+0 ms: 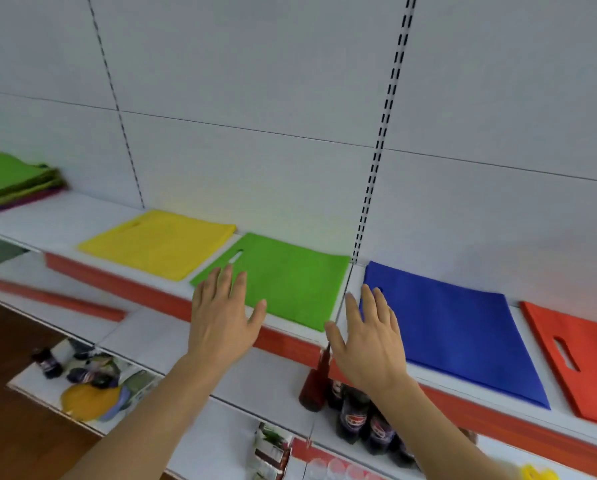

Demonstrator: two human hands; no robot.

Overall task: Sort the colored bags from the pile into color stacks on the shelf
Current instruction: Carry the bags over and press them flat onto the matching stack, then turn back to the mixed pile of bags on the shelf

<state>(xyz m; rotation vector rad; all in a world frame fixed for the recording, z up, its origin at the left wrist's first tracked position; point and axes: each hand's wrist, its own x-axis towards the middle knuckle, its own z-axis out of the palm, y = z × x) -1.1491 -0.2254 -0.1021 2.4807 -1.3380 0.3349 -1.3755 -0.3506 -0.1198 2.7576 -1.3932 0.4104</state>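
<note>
The yellow bag (158, 243), green bag (283, 280), blue bag (453, 327) and red bag (581, 355) are seen as matt, faintly grainy cloth. The shelf (93, 220) is finished in smooth white, with a red edge strip. The floor (20, 420) is shown as brown wood. Glossy dark bottles (356, 417) are stood below.

A shop: slotted white shelving (290, 344) with red edge strips, bottled drinks (354, 415) stocked below.
</note>
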